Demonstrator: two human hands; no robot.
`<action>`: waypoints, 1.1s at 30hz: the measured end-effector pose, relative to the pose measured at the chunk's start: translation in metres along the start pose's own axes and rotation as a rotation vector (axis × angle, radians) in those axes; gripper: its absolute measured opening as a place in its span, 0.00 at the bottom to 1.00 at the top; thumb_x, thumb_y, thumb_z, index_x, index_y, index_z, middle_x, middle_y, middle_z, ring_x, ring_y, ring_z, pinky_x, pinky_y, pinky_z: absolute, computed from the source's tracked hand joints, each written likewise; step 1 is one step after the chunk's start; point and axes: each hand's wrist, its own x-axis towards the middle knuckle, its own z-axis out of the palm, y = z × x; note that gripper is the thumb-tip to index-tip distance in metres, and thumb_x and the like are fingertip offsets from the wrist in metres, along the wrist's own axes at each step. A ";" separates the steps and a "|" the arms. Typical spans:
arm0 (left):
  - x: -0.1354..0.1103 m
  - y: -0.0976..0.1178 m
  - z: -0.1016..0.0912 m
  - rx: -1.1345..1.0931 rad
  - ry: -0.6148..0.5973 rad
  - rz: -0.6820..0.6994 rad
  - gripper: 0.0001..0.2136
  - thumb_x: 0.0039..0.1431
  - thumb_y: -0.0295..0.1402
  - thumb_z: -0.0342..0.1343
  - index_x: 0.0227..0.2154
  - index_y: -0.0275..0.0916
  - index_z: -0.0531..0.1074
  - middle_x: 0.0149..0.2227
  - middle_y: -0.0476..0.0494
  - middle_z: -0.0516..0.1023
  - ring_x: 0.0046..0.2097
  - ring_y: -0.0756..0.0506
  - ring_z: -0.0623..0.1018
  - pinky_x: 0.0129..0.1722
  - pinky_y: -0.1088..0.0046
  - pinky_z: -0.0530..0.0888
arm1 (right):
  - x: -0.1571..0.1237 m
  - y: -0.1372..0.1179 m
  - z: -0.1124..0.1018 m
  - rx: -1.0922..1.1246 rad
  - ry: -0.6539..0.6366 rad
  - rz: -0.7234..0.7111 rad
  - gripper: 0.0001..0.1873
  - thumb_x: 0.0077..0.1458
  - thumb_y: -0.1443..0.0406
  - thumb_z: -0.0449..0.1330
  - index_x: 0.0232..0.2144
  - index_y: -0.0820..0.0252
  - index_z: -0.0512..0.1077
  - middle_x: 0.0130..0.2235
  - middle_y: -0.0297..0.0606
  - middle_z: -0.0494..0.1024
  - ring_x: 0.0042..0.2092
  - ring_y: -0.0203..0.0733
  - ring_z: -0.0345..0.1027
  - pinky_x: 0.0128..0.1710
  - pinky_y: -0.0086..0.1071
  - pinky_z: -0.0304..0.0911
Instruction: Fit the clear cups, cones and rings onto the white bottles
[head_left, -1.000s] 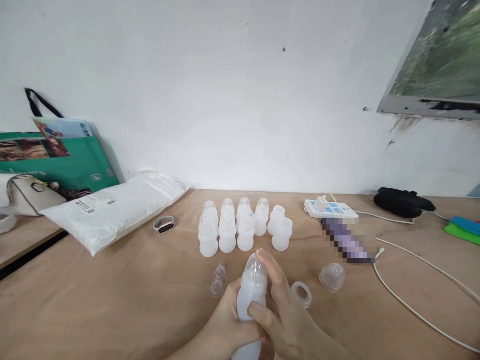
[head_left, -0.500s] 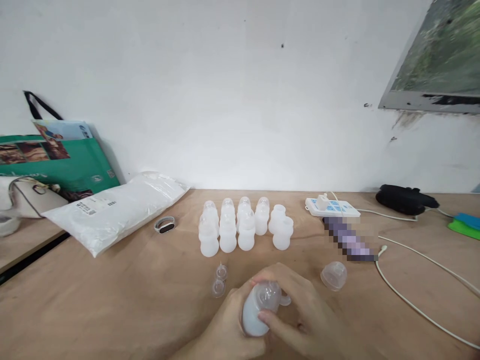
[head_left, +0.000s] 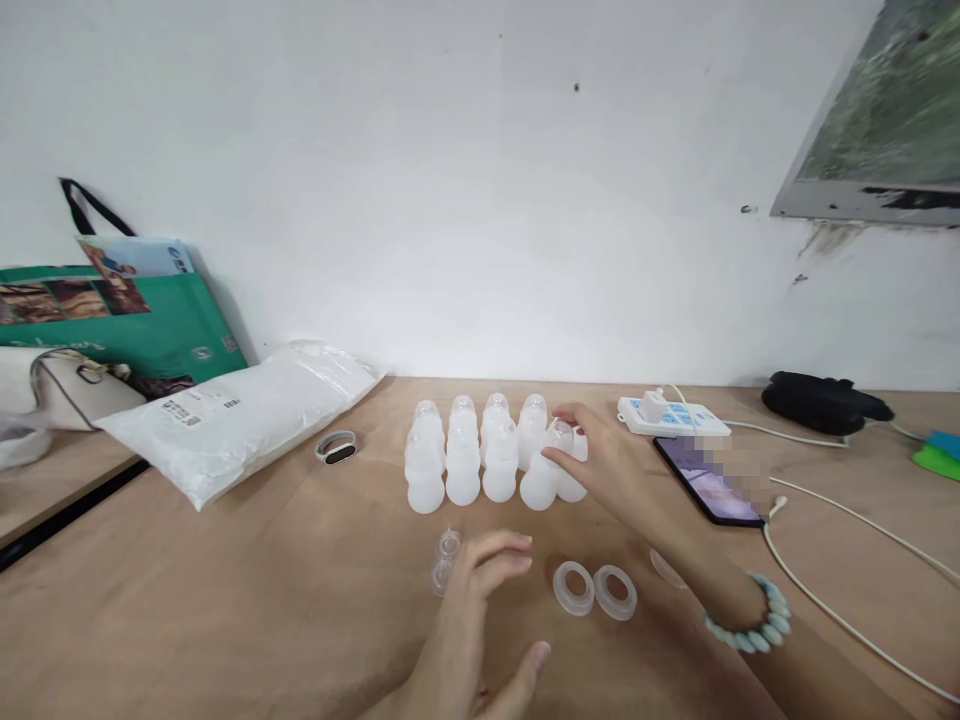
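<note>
My right hand (head_left: 581, 450) has its thumb and fingers around the clear domed cap of a white baby bottle (head_left: 538, 487), which stands at the right end of the front row. Several more capped baby bottles (head_left: 462, 482) are grouped to its left. Behind my right fingers, another bottle (head_left: 574, 487) is partly hidden. Nearer to me, my left hand (head_left: 480, 610) hovers over the table, fingers apart and holding nothing. Two clear bottle nipples (head_left: 448, 543) lie beside it, partly covered. Two translucent collar rings (head_left: 574, 588) rest side by side to its right. My right forearm mostly hides a clear cap (head_left: 666, 568).
A phone (head_left: 709, 482), a power strip (head_left: 675, 413) and a white cable (head_left: 817, 598) lie on the right, with a black case (head_left: 825, 402) behind. Leftward are a grey wristband (head_left: 335, 447), a white plastic parcel (head_left: 247, 415) and a green bag (head_left: 150, 325).
The capped bottle both hands held near me is now at the row's right end, in my right hand. My left hand has let go and opened. The collar rings have come into view.
</note>
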 end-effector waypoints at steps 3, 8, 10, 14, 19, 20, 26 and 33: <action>-0.001 -0.004 0.004 0.044 0.032 0.099 0.23 0.58 0.27 0.52 0.56 0.46 0.57 0.51 0.37 0.71 0.54 0.38 0.72 0.55 0.57 0.69 | 0.005 0.005 0.017 -0.071 0.035 -0.080 0.15 0.54 0.65 0.63 0.45 0.58 0.69 0.46 0.44 0.79 0.47 0.55 0.72 0.47 0.49 0.66; -0.004 -0.015 0.006 0.083 -0.002 0.219 0.22 0.58 0.30 0.54 0.55 0.46 0.59 0.47 0.39 0.75 0.53 0.38 0.74 0.53 0.59 0.68 | 0.008 0.008 0.027 -0.127 0.037 -0.149 0.15 0.57 0.64 0.61 0.47 0.59 0.68 0.47 0.47 0.78 0.48 0.58 0.70 0.49 0.53 0.63; -0.005 -0.017 0.006 0.101 -0.036 0.203 0.22 0.56 0.29 0.54 0.54 0.47 0.60 0.46 0.40 0.76 0.52 0.38 0.74 0.52 0.59 0.68 | 0.007 0.009 0.026 -0.114 0.031 -0.160 0.16 0.58 0.62 0.61 0.48 0.58 0.67 0.47 0.47 0.78 0.48 0.58 0.70 0.49 0.53 0.63; -0.003 -0.011 0.004 0.125 -0.019 0.200 0.20 0.56 0.28 0.53 0.52 0.46 0.61 0.44 0.41 0.77 0.51 0.38 0.75 0.51 0.60 0.68 | 0.004 0.016 0.017 -0.018 0.066 -0.121 0.17 0.61 0.58 0.59 0.51 0.56 0.65 0.47 0.45 0.77 0.50 0.55 0.69 0.51 0.51 0.62; 0.009 0.006 -0.009 0.154 0.034 0.090 0.19 0.56 0.23 0.51 0.49 0.46 0.61 0.45 0.41 0.75 0.52 0.38 0.72 0.53 0.56 0.66 | -0.007 0.030 0.001 0.012 0.067 -0.022 0.15 0.64 0.58 0.54 0.49 0.57 0.65 0.48 0.47 0.76 0.52 0.55 0.69 0.52 0.51 0.62; 0.012 0.008 -0.014 0.166 0.045 0.075 0.19 0.57 0.22 0.50 0.49 0.46 0.61 0.45 0.41 0.75 0.53 0.38 0.72 0.53 0.56 0.66 | -0.011 0.033 -0.002 0.000 0.064 -0.017 0.14 0.63 0.58 0.54 0.49 0.57 0.65 0.48 0.47 0.76 0.52 0.55 0.69 0.52 0.50 0.62; 0.036 -0.006 -0.047 0.440 -0.123 -0.173 0.13 0.64 0.29 0.49 0.51 0.45 0.63 0.50 0.41 0.73 0.49 0.40 0.74 0.47 0.62 0.71 | -0.049 0.036 -0.005 -0.051 0.121 -0.131 0.05 0.64 0.64 0.52 0.40 0.56 0.66 0.39 0.43 0.77 0.43 0.51 0.71 0.44 0.45 0.63; 0.048 -0.022 -0.054 0.769 -0.614 -0.649 0.14 0.60 0.31 0.48 0.48 0.35 0.68 0.47 0.35 0.75 0.44 0.34 0.79 0.33 0.64 0.72 | -0.077 0.001 -0.005 -0.121 -0.558 -0.192 0.20 0.48 0.52 0.69 0.31 0.58 0.67 0.33 0.36 0.77 0.36 0.48 0.69 0.42 0.43 0.61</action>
